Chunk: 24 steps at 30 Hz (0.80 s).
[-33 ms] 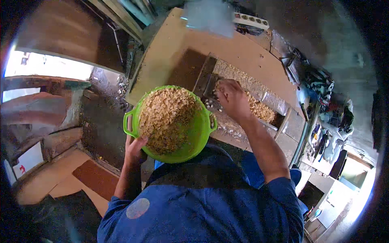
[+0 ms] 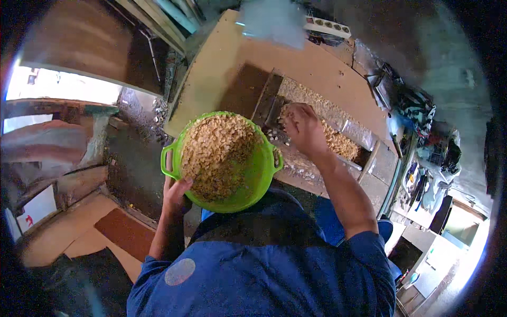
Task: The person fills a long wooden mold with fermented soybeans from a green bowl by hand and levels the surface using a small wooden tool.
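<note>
My left hand [image 2: 178, 194] grips a bright green plastic colander-like bowl [image 2: 257, 182] by its left side, thumb over the rim near one loop handle. Pale tan, flake-like pieces [image 2: 219, 142] are heaped in the bowl, mostly toward its far left, leaving green bottom bare at the right. Beyond the bowl to the right, my right hand [image 2: 303, 127] is over a wooden trough [image 2: 270, 92]. Its fingers are curled in; a few tan bits show beside them, but what they hold is hidden. More tan pieces [image 2: 340, 143] lie in the trough.
The trough sits on a large tan board table [image 2: 317, 66]. A power strip [image 2: 327, 26] and a blurred translucent thing [image 2: 272, 24] are at the far edge. Bags and clutter [image 2: 422, 174] line the right side. A brown mat [image 2: 127, 234] lies at lower left.
The fingers of my right hand have shifted very slightly over the trough. My left hand and the green bowl have stayed in place.
</note>
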Motion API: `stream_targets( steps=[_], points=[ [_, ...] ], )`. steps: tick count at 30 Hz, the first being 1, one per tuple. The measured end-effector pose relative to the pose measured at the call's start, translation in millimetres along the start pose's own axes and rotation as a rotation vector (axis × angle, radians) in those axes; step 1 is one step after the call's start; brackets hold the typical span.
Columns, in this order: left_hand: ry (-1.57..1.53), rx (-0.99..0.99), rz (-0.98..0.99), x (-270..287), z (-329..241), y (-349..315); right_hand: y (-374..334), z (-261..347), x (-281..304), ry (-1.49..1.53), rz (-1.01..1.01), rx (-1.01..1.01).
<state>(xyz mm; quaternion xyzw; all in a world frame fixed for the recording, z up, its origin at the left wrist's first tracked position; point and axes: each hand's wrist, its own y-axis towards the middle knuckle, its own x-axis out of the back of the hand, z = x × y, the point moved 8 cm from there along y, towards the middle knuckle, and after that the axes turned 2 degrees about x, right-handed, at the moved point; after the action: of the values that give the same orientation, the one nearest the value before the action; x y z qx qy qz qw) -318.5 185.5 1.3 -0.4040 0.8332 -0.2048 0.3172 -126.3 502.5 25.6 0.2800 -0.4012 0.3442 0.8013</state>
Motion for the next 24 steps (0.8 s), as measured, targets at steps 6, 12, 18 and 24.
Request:
stream_targets(
  steps=[6, 12, 18, 24],
  points=[
    [0.022, 0.047, 0.037, 6, 10, 7, 5, 19, 1, -0.084, -0.03, 0.217],
    [0.087, -0.034, 0.061, 20, 20, 9, -13, -13, -5, -0.073, 0.037, 0.125],
    [0.045, 0.025, -0.019, -9, 2, -4, -5, 15, 9, -0.037, 0.027, 0.157],
    [0.072, 0.031, 0.021, 2, 14, -2, -18, -23, 3, -0.108, 0.043, 0.109]
  ],
)
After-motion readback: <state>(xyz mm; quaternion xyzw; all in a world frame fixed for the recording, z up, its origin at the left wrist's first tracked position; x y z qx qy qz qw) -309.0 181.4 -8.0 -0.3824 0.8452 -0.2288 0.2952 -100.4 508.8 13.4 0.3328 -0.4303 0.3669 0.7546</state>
